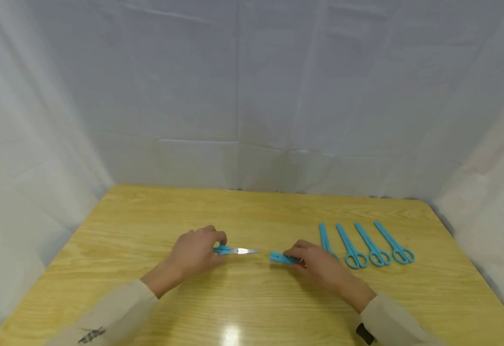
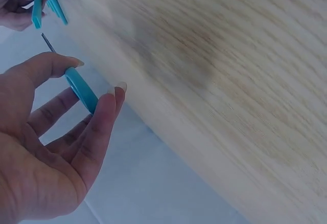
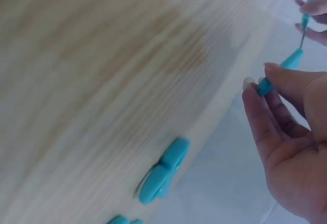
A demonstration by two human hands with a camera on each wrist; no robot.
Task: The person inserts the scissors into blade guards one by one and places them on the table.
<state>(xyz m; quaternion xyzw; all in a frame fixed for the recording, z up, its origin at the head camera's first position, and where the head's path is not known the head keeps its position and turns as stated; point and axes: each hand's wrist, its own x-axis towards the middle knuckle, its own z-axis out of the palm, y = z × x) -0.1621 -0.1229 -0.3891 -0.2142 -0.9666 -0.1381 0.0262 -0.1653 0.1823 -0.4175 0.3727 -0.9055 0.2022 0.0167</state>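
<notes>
My left hand [image 1: 195, 251] pinches the light-blue handles of a pair of scissors [image 1: 242, 251], whose bare metal blades point right. In the left wrist view, thumb and fingers meet around the handle [image 2: 82, 90]. A short gap to the right, my right hand [image 1: 321, 267] grips a light-blue blade cover [image 1: 279, 258] with its slotted end turned toward the blade tips. The right wrist view has this cover [image 3: 291, 60] between thumb and fingertips, with the blade tip close to but apart from it. Palm and fingers hide part of the handles.
Several sheathed light-blue scissors [image 1: 374, 246] lie in a row at the right, handles toward me. The leftmost one [image 1: 323, 235] is partly behind my right hand. The wooden table [image 1: 243, 307] ends at a pale curtain [image 1: 277, 96] at the back and sides.
</notes>
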